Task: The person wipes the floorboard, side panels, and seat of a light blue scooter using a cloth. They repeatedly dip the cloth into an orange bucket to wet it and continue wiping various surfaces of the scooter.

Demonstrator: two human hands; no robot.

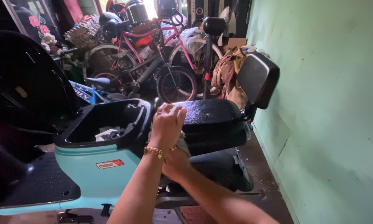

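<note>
At far left the raised black seat lid (24, 79) stands up over the open black storage tub (103, 120) of your pale turquoise electric scooter (95, 174), with pale crumpled items lying inside. Just right of the tub, your left hand (168, 122) curls loosely closed over a whitish cloth (182, 141) at the near left edge of the black rear seat pad (213, 118). Your right hand (176, 159) sits below it, touching the cloth; whether its fingers grip, you cannot tell. The pad's top looks speckled, so wiping seems barely begun. Further right stands the black padded backrest (258, 79).
</note>
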